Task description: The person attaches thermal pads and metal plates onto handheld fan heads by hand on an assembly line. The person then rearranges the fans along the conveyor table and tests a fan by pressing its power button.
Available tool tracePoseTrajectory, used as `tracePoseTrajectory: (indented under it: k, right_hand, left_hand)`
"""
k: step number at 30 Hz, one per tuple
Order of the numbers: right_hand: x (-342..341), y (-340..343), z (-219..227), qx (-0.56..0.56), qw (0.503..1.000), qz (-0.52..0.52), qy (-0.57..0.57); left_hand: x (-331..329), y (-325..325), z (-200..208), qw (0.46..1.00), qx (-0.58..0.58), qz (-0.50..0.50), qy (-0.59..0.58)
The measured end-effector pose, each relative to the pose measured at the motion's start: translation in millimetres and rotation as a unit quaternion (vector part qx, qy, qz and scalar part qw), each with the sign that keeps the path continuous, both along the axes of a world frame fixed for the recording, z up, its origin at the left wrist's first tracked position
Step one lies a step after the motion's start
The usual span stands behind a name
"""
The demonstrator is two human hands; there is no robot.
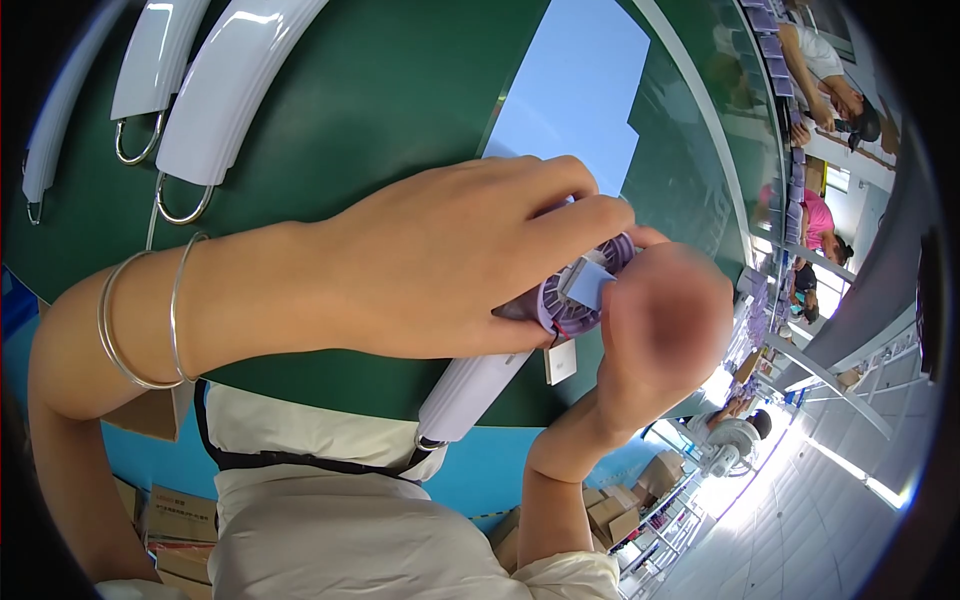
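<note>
Above the near edge of the green table, my left hand (450, 262) is closed around a lavender device with round vaned rims (572, 308), which looks like a small fan unit. A small grey-blue square pad (588, 284) lies against the vanes. My right hand (662, 325) is closed at the device's right side, its fingers on the edge of that pad; part of this hand is blurred. Thin red and black wires and a small whitish square piece (561, 362) hang below. A pale lavender handle (472, 398) with a metal loop extends beneath my left hand; its join is hidden.
Several glossy pale curved handles (235, 90) with metal loops lie at the far left of the green table (380, 80). A pale blue sheet (570, 90) lies beyond my hands. Cardboard boxes (180, 515) stand below the table. Other people (825, 225) sit along a line at right.
</note>
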State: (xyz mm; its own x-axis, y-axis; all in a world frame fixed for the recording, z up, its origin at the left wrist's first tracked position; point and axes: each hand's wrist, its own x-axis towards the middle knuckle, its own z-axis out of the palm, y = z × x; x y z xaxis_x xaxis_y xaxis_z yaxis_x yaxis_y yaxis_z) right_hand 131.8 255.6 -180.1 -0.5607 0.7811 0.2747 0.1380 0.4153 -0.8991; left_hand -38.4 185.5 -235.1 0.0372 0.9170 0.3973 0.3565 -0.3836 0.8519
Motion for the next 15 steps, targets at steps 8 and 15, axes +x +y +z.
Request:
tracePoseTrajectory:
  k: [8, 15]
  right_hand:
    - [2.0, 1.2, -1.3, 0.001, 1.000, 0.005, 0.001]
    - [2.7, -1.3, -3.2, 0.012, 1.000, 0.004, -0.003]
  left_hand:
    - [0.5, 0.0, -0.2, 1.000, 0.000, 0.003, 0.002]
    - [0.3, 0.0, 0.5, 1.000, -0.010, 0.000, 0.010]
